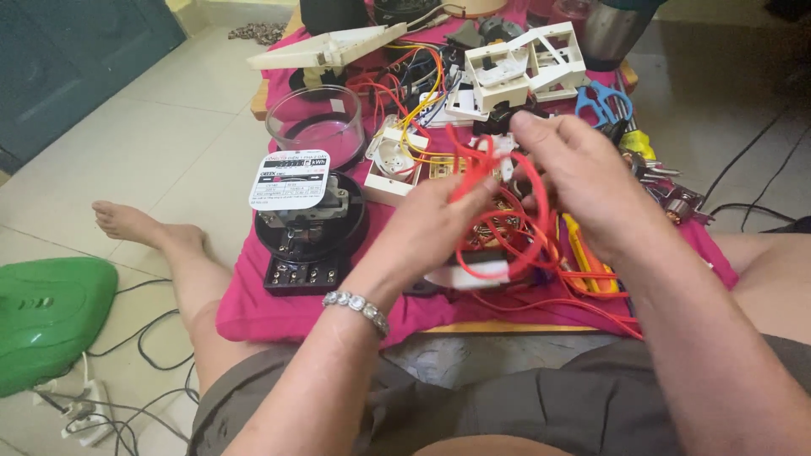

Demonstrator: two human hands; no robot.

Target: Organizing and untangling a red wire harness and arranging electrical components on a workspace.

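Two bare hands working at the centre of the frame: left hand [431, 221], with a beaded bracelet [356, 306] at the wrist, pinching a tangle of red wire [498, 215]; right hand [583, 181], fingers curled, gripping the same loops just beside it. Lying at centre left on the pink cloth [253, 308]: a black electricity meter [308, 221], a clear dome cover [314, 125] above it. Sitting at lower left: a green plastic casing [46, 317].

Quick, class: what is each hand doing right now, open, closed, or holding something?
Left hand: closed on the red wire.
Right hand: fingers pinching the same red wire.
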